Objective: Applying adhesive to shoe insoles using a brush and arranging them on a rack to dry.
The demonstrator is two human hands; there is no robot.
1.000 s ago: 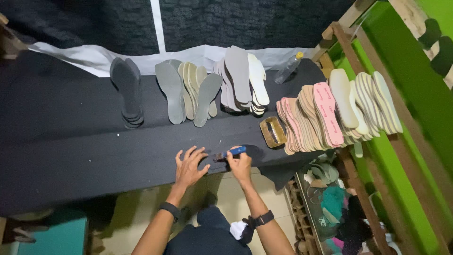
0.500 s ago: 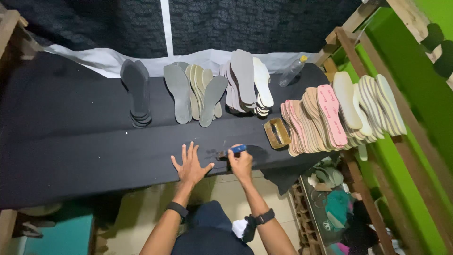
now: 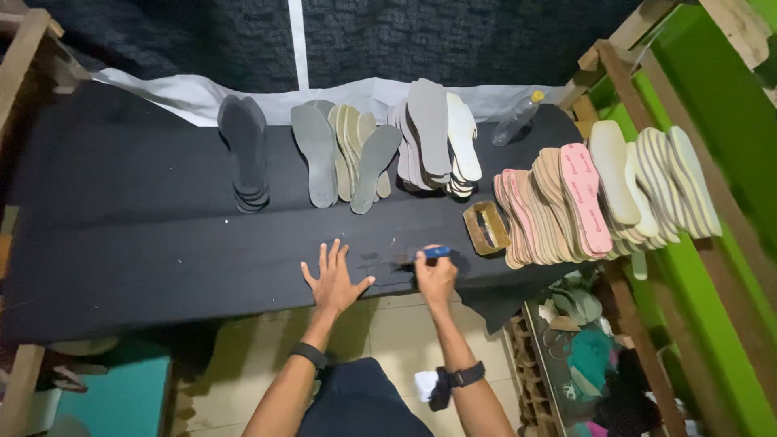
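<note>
My left hand (image 3: 334, 277) lies flat with fingers spread on the black cloth-covered table (image 3: 146, 235), holding nothing. My right hand (image 3: 435, 277) grips a small blue-handled tool (image 3: 435, 252) pressed to the cloth near the front edge, just right of the left hand. Beyond them stand stacks of shoe insoles: a dark stack (image 3: 245, 150), a grey and beige stack (image 3: 344, 154), and a grey and white stack (image 3: 437, 137). Both wrists wear dark bands.
A large fan of pink, tan and white insoles (image 3: 599, 190) fills the table's right end. A small wooden frame (image 3: 486, 227) lies beside it. A clear plastic bottle (image 3: 515, 118) stands at the back. Wooden posts and a green wall flank the right; clutter lies below.
My left hand has opened wider and slid slightly left on the cloth. The right hand keeps the blue tool at nearly the same spot. The view has shifted a little.
</note>
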